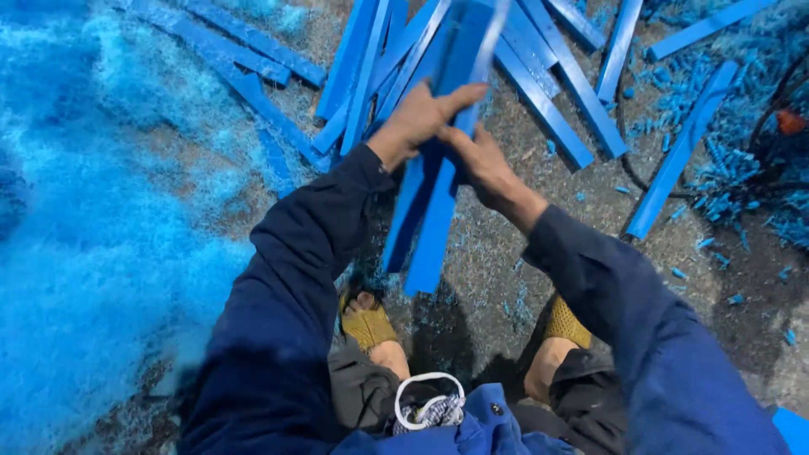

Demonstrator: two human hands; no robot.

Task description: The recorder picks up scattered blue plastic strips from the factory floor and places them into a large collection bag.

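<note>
nearest the camera, a white cord loop (430, 396) lies against the blue jacket hem (480, 430), with the person's two feet in yellow sandals (368, 324) on the floor (506, 295) just beyond. above them both dark-sleeved arms reach forward. the left hand (419, 118) and the right hand (479, 160) meet around a bundle of blue strips (438, 194); the fingers of each hand are wrapped tight around it, left hand slightly farther, right hand nearer. the bundle stands tilted, its near ends hanging over the floor between the feet, its far ends blurred.

as a judgement, the gathering looks partly done: several strips are in the grasp, while many loose blue strips (556, 101) lie scattered on the floor farther off and to the right. a mass of blue shavings (93, 253) covers the left side, and small blue chips (716, 160) litter the far right.
</note>
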